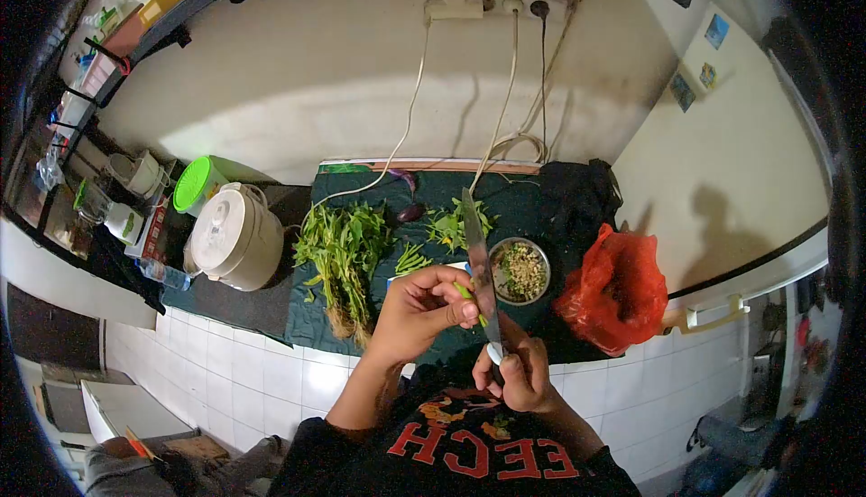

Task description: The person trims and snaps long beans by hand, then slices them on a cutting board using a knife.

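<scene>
Pinched between the fingers of my left hand [426, 309] is a slim green pod [464, 290]; whether it is a bean or a chili I cannot tell. My right hand [520, 372] grips a knife [478, 244] by its pale handle, with the long blade pointing up and away from me. The blade crosses close beside the pod. Beyond my left hand lie a small pile of similar green pods [412, 259] and some leafy sprigs [451, 226]. A metal bowl [547, 282] of chopped, pale and green bits stands just past my right hand.
A bundle of rooted leafy greens [343, 258] lies on the dark cloth [532, 199], with purple eggplants [411, 212] behind. At right sits a red plastic bag [622, 289] near the fridge [722, 118]. A white rice cooker [236, 235] stands left. Cords [419, 73] hang from wall sockets.
</scene>
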`<state>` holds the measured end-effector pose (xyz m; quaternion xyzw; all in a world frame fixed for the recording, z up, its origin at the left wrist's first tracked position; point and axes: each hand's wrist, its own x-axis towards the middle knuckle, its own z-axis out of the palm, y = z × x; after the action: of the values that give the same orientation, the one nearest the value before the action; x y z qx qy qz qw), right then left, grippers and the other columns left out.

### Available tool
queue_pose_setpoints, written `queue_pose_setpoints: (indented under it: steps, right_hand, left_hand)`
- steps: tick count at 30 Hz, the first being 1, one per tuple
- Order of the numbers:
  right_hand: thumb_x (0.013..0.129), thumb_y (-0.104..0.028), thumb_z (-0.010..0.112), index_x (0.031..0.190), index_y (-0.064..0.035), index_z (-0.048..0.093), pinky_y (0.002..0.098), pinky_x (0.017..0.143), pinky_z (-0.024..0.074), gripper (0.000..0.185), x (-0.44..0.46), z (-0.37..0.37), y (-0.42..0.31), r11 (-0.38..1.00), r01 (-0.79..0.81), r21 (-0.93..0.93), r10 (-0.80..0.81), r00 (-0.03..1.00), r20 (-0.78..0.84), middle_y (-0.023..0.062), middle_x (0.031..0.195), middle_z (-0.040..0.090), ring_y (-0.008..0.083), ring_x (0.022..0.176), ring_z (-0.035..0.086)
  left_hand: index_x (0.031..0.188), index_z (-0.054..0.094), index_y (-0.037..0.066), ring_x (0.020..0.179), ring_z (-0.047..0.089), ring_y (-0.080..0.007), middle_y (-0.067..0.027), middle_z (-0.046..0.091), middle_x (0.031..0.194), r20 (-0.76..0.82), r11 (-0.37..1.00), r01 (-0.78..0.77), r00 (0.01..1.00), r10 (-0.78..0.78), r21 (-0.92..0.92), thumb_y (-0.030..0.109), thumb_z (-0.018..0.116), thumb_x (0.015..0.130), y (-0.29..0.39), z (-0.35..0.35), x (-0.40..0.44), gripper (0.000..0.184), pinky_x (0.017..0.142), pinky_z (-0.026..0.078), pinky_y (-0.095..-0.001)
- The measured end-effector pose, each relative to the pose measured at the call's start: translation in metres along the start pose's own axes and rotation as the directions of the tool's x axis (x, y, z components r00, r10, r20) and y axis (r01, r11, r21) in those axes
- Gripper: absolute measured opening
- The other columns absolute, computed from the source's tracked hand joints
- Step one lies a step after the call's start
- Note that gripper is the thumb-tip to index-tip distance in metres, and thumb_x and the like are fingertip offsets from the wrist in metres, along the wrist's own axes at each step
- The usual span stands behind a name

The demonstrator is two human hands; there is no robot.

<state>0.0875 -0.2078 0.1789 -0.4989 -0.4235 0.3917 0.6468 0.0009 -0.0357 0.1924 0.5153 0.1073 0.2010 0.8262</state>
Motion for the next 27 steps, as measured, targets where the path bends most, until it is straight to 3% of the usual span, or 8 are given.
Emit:
queue_pose_setpoints:
  steps: [6, 8, 15, 20, 27]
  right_hand:
    - [0.099, -0.053, 0.038, 0.142, 0.0092, 0.027, 0.0215, 0.038, 0.0342, 0.076, 0.0, 0.0, -0.004, 1.0, 0.001, 0.008, -0.001, 0.999, -0.035, 0.0076, 0.057, 0.057, 0.0083, 0.039, 0.045]
    - [0.099, -0.053, 0.038, 0.142, 0.0082, 0.028, 0.0215, 0.038, 0.0339, 0.076, 0.001, -0.001, -0.005, 1.0, 0.002, 0.005, -0.001, 0.999, -0.051, 0.0078, 0.057, 0.057, 0.0084, 0.039, 0.044]
    - [0.099, -0.052, 0.037, 0.143, 0.0069, 0.027, 0.022, 0.038, 0.0333, 0.074, 0.002, -0.003, -0.001, 1.0, 0.021, 0.009, -0.021, 0.999, -0.039, 0.0085, 0.057, 0.056, 0.0095, 0.039, 0.043]
    - [0.101, -0.047, 0.036, 0.144, 0.0062, 0.026, 0.022, 0.038, 0.0336, 0.07, 0.003, -0.004, 0.0, 0.999, 0.021, -0.024, -0.022, 0.999, -0.043, 0.0077, 0.057, 0.056, 0.0087, 0.039, 0.043]
    - [0.102, -0.044, 0.034, 0.145, 0.0064, 0.029, 0.0215, 0.039, 0.0342, 0.066, 0.004, -0.006, 0.0, 0.984, 0.051, -0.172, -0.065, 0.995, -0.073, 0.0052, 0.056, 0.057, 0.0077, 0.039, 0.044]
  left_hand:
    - [0.112, 0.061, -0.002, 0.072, 0.064, -0.0144, -0.0071, 0.067, 0.086, 0.012, 1.0, -0.004, 1.0, 0.004, 0.024, 0.009, 0.072, 0.085, -0.004, 0.003, 0.002, 0.031, 0.07, 0.054, -0.0282]
    - [0.119, 0.058, -0.002, 0.078, 0.064, -0.0123, -0.0068, 0.067, 0.087, 0.0, 0.997, -0.061, 0.998, 0.061, 0.048, 0.006, 0.065, 0.091, -0.006, 0.005, 0.004, 0.03, 0.074, 0.053, -0.0265]
    - [0.113, 0.06, -0.001, 0.072, 0.064, -0.0133, -0.007, 0.067, 0.087, -0.054, 0.995, -0.011, 0.999, 0.005, -0.104, 0.011, 0.067, 0.09, -0.014, 0.004, 0.006, 0.027, 0.069, 0.052, -0.0272]
    - [0.108, 0.062, -0.003, 0.069, 0.063, -0.012, -0.0065, 0.066, 0.085, -0.082, 0.998, 0.057, 0.995, -0.053, 0.036, 0.009, 0.065, 0.091, -0.003, 0.006, 0.005, 0.021, 0.066, 0.052, -0.0262]
    - [0.103, 0.063, -0.006, 0.069, 0.063, -0.0114, -0.0064, 0.065, 0.085, -0.017, 0.993, 0.1, 0.995, -0.099, 0.062, 0.008, 0.063, 0.091, 0.008, 0.01, 0.006, 0.018, 0.066, 0.052, -0.0254]
